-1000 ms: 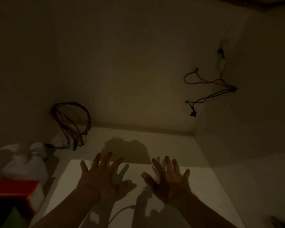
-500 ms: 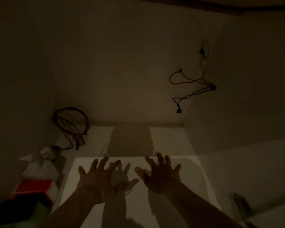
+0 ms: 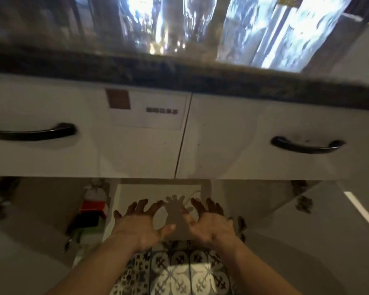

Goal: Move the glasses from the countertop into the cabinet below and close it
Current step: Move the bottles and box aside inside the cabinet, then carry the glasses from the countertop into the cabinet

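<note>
My left hand (image 3: 142,222) and my right hand (image 3: 209,223) are held out side by side, fingers spread, holding nothing, at the mouth of the open cabinet (image 3: 160,192) below the countertop. The cabinet's white floor shows between and beyond the hands, with their shadow on it. The dark stone countertop edge (image 3: 179,71) runs across the top; above it are blurred shiny shapes (image 3: 200,24) that I cannot make out as glasses. Both cabinet doors stand open, the left door (image 3: 41,209) and the right door (image 3: 307,220).
Two white drawer fronts with black handles (image 3: 32,133) (image 3: 307,145) sit above the opening. A red box (image 3: 93,206), a white bag (image 3: 95,193) and dark and green items stand at the cabinet's left. Patterned floor tiles (image 3: 179,273) lie below my arms.
The view has pulled back out of the dark cabinet interior and tilted up; drawers, countertop and floor tiles now show. Both hands stay spread and empty, now at the cabinet's front.
</note>
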### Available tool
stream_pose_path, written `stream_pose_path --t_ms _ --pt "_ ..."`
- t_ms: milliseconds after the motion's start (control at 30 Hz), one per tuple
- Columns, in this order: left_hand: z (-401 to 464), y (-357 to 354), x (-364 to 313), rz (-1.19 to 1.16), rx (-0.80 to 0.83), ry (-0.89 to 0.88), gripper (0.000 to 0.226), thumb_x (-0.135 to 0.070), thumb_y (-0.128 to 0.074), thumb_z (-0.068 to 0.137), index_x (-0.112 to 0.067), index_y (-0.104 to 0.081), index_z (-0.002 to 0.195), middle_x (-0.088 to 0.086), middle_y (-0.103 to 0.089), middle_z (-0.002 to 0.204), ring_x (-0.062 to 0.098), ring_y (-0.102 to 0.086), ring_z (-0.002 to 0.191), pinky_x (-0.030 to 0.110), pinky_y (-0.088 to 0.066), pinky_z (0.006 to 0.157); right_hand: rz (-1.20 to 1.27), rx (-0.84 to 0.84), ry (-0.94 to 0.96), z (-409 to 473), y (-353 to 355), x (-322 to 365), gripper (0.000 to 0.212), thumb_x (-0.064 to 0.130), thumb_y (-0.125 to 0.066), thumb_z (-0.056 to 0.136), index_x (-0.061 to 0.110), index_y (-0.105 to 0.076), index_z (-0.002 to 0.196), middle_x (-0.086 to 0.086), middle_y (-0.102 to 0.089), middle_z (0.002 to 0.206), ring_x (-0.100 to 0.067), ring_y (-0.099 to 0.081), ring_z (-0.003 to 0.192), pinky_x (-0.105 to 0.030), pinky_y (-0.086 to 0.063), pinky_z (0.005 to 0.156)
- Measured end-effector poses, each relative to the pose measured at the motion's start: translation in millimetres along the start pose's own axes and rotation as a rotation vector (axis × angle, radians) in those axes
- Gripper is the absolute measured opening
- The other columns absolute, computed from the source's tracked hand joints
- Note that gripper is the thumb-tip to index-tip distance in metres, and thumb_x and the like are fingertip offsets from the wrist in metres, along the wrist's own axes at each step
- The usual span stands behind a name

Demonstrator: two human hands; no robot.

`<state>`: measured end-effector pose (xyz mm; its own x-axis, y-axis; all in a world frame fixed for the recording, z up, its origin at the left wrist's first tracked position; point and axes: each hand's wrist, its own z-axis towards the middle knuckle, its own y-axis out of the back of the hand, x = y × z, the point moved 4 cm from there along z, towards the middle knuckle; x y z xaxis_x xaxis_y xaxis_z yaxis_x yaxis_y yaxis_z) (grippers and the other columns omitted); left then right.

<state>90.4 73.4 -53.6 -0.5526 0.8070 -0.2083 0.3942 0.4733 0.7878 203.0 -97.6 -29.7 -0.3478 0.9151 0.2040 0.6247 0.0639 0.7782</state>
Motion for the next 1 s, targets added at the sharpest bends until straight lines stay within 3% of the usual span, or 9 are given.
stream_pose_path --t_ms 67,133,333,533,633,767,1000 --pt "-37 6 -8 -0.009 -0.025 0.009 0.104 -0.100 -0.016 0.062 -0.053 0.001 0.152 -0.004 -0.005 0.168 0.028 -0.007 0.152 0.065 -0.014 0.116 0.004 -0.029 0.018 -39 13 -1 0.096 0.095 -0.007 0.073 0.048 -0.019 0.155 -0.007 -0.016 0.167 -0.037 -0.016 0.151 -0.067 -0.015 0.115" --pt "-77 13 -18 -0.039 -0.054 0.033 0.106 -0.099 -0.017 0.061 -0.051 -0.003 0.153 -0.002 -0.007 0.167 0.029 -0.009 0.151 0.064 -0.013 0.114 0.031 -0.038 0.051 -77 24 -1 0.092 0.095 -0.009 0.074 0.048 -0.018 0.154 -0.006 -0.011 0.168 -0.036 -0.010 0.152 -0.067 -0.015 0.115" --pt "-210 42 -66 -0.033 -0.088 0.056 0.099 -0.093 -0.033 0.071 -0.045 -0.012 0.155 -0.003 -0.009 0.167 0.030 -0.013 0.151 0.062 -0.015 0.116 -0.014 -0.050 0.124 -207 54 -10 0.092 0.094 -0.010 0.076 0.046 -0.021 0.153 -0.006 -0.013 0.168 -0.036 -0.012 0.151 -0.067 -0.017 0.115" --pt "-322 119 -94 0.012 -0.248 0.019 0.093 -0.094 -0.034 0.070 -0.053 -0.014 0.151 -0.003 -0.017 0.166 0.030 -0.025 0.148 0.061 -0.025 0.115 0.045 -0.158 0.214 -321 126 -10 0.090 0.092 -0.012 0.077 0.046 -0.024 0.154 -0.005 -0.016 0.167 -0.034 -0.019 0.150 -0.060 -0.025 0.116" --pt "-365 163 -95 0.035 -0.311 0.021 0.091 -0.092 -0.036 0.072 -0.053 -0.014 0.151 -0.002 -0.020 0.164 0.028 -0.028 0.147 0.058 -0.027 0.117 0.088 -0.223 0.251 -362 161 -8 0.087 0.091 -0.015 0.079 0.049 -0.019 0.154 -0.003 -0.012 0.168 -0.031 -0.016 0.152 -0.058 -0.023 0.118" --pt "-408 225 -105 0.008 -0.428 0.034 0.090 -0.091 -0.039 0.073 -0.051 -0.017 0.151 -0.007 -0.028 0.161 0.022 -0.037 0.142 0.047 -0.040 0.111 0.115 -0.290 0.265 -401 209 -1 0.084 0.089 -0.017 0.082 0.048 -0.017 0.155 -0.002 -0.009 0.169 -0.028 -0.011 0.154 -0.057 -0.020 0.119" --pt "-451 294 -125 -0.014 -0.543 -0.037 0.089 -0.090 -0.038 0.076 -0.048 -0.017 0.153 -0.006 -0.026 0.162 0.022 -0.033 0.144 0.047 -0.037 0.113 0.073 -0.467 0.269 -443 289 0 0.081 0.086 -0.019 0.085 0.047 -0.016 0.156 -0.004 -0.007 0.169 -0.027 -0.008 0.154 -0.058 -0.019 0.120"
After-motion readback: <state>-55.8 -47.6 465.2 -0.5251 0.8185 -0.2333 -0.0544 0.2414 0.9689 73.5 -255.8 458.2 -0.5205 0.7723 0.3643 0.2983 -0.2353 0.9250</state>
